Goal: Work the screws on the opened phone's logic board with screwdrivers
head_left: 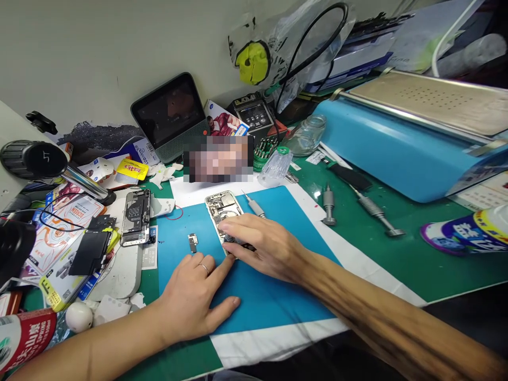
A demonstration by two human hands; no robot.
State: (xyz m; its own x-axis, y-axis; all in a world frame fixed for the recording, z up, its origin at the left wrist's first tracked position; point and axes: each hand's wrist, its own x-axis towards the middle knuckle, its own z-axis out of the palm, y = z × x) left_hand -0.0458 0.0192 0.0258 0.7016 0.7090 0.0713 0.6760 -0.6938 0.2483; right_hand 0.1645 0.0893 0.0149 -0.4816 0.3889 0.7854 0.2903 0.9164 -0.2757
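An opened phone (222, 206) lies on the blue mat (273, 296), its inner parts bare. My right hand (265, 243) is over the lower half of the phone, thumb and fingers curled together. Something small and greyish shows between those fingertips, too hidden to name. My left hand (198, 291) rests on the mat, with the index finger stretched to the phone's lower edge and the thumb apart. Just beyond its knuckles is a small metal phone part (192, 242). A screwdriver (255, 205) lies past my right hand, partly covered by it.
At left, a phone screen assembly (135, 217) lies beside piled packets and a lamp stand (79, 174). Behind the mat are a bit holder (265, 151) and a glass jar (311, 132). Two screwdrivers (328, 205) and a blue machine (397, 143) occupy the right.
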